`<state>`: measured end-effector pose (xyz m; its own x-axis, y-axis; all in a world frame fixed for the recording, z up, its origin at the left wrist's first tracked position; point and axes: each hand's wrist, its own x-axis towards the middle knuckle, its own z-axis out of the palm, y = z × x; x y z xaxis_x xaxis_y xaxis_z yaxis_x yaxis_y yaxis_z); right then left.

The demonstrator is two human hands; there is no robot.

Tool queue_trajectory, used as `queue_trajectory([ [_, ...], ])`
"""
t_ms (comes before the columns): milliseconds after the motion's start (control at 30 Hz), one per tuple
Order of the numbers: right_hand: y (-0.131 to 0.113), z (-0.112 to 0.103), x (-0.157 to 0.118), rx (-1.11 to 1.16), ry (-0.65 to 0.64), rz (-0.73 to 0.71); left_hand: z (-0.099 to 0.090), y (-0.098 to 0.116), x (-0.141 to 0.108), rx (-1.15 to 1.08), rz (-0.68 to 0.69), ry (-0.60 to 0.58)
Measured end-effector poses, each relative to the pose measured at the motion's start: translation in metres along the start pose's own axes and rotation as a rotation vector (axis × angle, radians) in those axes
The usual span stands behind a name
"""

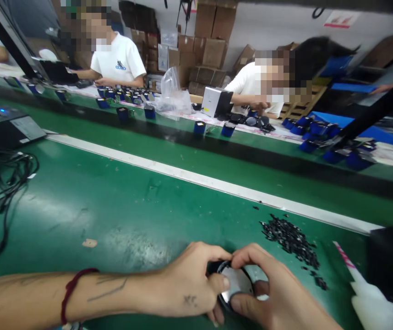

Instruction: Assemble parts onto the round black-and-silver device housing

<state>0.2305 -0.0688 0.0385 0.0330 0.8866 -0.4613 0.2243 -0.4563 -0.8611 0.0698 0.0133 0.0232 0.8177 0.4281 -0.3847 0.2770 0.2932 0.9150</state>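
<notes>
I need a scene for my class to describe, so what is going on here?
At a green work table, a person's left hand and right hand together grip a small round black part with a silvery face. A heap of tiny black pieces lies just beyond. Two people in white shirts sit across a belt carrying small blue boxes.

Both hands, left hand and right hand, cover most of the round black part with a silvery face; its underside stays hidden. Right of the grip, the white plastic bottle runs off the bottom edge.
</notes>
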Motion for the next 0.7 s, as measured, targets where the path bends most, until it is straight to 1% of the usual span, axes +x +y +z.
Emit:
queue_trajectory([
  [67,0.006,0.005,0.003,0.192,-0.097,-0.026,0.001,-0.004,0.001,-0.038,0.018,-0.003],
  [100,0.009,0.006,0.005,0.243,-0.119,-0.048,0.002,-0.006,0.001,-0.048,0.031,-0.001],
  [233,0.019,0.010,0.015,0.275,-0.122,-0.099,0.002,-0.008,0.002,-0.072,0.077,-0.016],
  [300,0.019,0.011,0.018,0.333,-0.170,-0.075,0.002,-0.006,0.002,-0.082,0.064,-0.029],
  [433,0.015,0.008,0.017,0.432,-0.243,-0.011,-0.001,0.000,0.001,-0.062,-0.003,-0.045],
  [500,0.015,0.001,0.015,0.431,-0.231,-0.035,-0.002,0.000,0.001,-0.037,-0.003,-0.034],
  [600,0.017,-0.010,0.012,0.355,-0.141,-0.124,-0.003,-0.002,0.001,-0.049,-0.003,-0.049],
  [633,0.018,-0.012,0.011,0.332,-0.113,-0.134,-0.003,-0.003,0.002,-0.063,-0.007,-0.064],
  [700,0.019,-0.014,0.009,0.325,-0.079,-0.103,-0.004,-0.004,0.001,-0.072,-0.005,-0.077],
])
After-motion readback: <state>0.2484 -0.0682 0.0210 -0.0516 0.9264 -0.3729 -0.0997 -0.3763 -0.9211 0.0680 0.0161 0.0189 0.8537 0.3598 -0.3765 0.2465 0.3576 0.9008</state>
